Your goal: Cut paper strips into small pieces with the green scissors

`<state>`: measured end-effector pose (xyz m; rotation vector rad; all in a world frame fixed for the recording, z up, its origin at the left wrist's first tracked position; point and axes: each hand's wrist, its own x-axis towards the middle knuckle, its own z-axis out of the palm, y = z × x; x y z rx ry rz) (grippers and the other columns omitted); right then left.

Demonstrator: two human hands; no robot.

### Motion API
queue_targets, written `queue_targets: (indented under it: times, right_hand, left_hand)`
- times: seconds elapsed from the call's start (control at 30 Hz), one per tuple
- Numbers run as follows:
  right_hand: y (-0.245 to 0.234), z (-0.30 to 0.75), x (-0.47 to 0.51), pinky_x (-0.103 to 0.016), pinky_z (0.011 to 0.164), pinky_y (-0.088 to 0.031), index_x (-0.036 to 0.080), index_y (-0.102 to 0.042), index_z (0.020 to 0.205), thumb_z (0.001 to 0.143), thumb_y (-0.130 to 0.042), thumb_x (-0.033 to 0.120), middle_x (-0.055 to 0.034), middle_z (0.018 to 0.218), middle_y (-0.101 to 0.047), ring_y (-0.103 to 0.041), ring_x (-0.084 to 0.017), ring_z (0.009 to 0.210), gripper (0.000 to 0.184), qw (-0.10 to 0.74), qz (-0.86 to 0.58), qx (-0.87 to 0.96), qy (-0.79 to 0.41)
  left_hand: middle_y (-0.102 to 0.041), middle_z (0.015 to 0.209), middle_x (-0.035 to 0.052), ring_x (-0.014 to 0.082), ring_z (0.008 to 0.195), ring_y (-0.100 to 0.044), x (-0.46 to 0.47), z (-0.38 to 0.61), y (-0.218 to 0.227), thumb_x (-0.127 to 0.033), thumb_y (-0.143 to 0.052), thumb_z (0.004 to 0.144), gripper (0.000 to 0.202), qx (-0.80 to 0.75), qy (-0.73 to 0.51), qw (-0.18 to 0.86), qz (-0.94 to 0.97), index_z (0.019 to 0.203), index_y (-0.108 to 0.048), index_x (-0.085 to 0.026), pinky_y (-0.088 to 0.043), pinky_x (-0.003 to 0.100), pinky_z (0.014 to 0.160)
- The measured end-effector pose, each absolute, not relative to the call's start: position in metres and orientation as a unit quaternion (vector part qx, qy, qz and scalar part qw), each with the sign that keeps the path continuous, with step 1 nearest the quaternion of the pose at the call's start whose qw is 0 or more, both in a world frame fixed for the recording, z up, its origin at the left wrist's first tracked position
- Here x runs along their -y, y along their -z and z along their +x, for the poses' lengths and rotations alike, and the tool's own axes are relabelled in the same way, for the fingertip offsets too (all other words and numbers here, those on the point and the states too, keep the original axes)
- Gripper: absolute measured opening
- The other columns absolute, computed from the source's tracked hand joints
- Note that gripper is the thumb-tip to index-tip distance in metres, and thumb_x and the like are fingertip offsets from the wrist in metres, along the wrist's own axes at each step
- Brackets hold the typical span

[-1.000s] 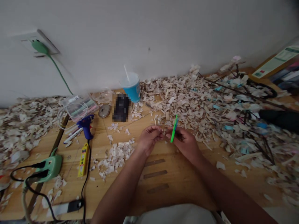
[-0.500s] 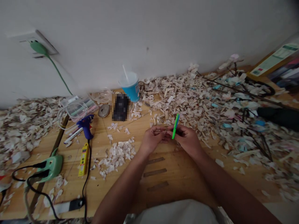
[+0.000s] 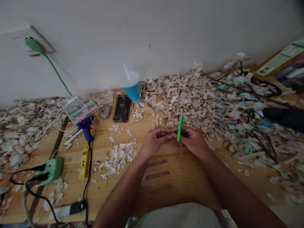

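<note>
Both hands meet over wooden table [image 3: 166, 183], fingertips touching. Right hand [image 3: 193, 141] clamped on green tool [image 3: 180, 127], held near upright. Left hand [image 3: 154, 141] pinched closed; what it grips too small to tell. Pale scrap pile [image 3: 118, 156] lies left; blue glue gun [image 3: 85, 127] farther left.

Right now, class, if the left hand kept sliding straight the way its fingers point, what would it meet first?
The left hand points rightward at the right hand, which holds a green tool. It would probably meet that tool or the right hand's fingertips at once; whether they already touch is unclear.
</note>
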<state>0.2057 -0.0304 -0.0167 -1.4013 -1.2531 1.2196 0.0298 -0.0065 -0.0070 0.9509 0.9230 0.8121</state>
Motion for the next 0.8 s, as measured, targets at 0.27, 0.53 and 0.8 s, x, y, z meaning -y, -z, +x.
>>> queue_targets:
  times: [0.27, 0.53, 0.8]
  right_hand:
    - [0.022, 0.209, 0.028, -0.034, 0.069, -0.053, 0.023, -0.069, 0.094, 0.076, -0.071, 0.046, -0.0047, 0.087, -0.072, -0.066, -0.021, 0.078, 0.029, 0.455, -0.599, 0.484, -0.447]
    - [0.029, 0.197, 0.034, -0.043, 0.083, -0.045, 0.019, -0.058, 0.101, 0.079, -0.059, 0.025, -0.0109, 0.097, -0.063, -0.056, -0.028, 0.093, 0.022, 0.292, -0.561, 0.751, -0.187]
    - [0.031, 0.189, 0.037, -0.04, 0.08, -0.044, 0.021, -0.054, 0.096, 0.079, -0.056, 0.022, -0.009, 0.093, -0.062, -0.054, -0.026, 0.089, 0.017, 0.274, -0.561, 0.763, -0.166]
  left_hand:
    - [-0.071, 0.071, 0.0033, 0.011, 0.063, -0.063, 0.004, 0.026, 0.007, -0.031, -0.084, 0.064, 0.026, -0.44, -0.396, 0.738, 0.324, 0.08, -0.073, -0.014, -0.051, 0.024, 0.068]
    - [-0.069, 0.078, 0.0008, 0.0099, 0.071, -0.065, -0.002, 0.019, -0.005, -0.023, -0.084, 0.064, 0.029, -0.391, -0.502, 0.753, 0.166, 0.082, -0.063, -0.015, -0.053, 0.022, 0.07]
    - [-0.067, 0.073, -0.0022, 0.0069, 0.07, -0.062, -0.001, 0.027, -0.002, -0.022, -0.086, 0.06, 0.026, -0.368, -0.571, 0.718, 0.152, 0.074, -0.066, -0.014, -0.049, 0.02, 0.076]
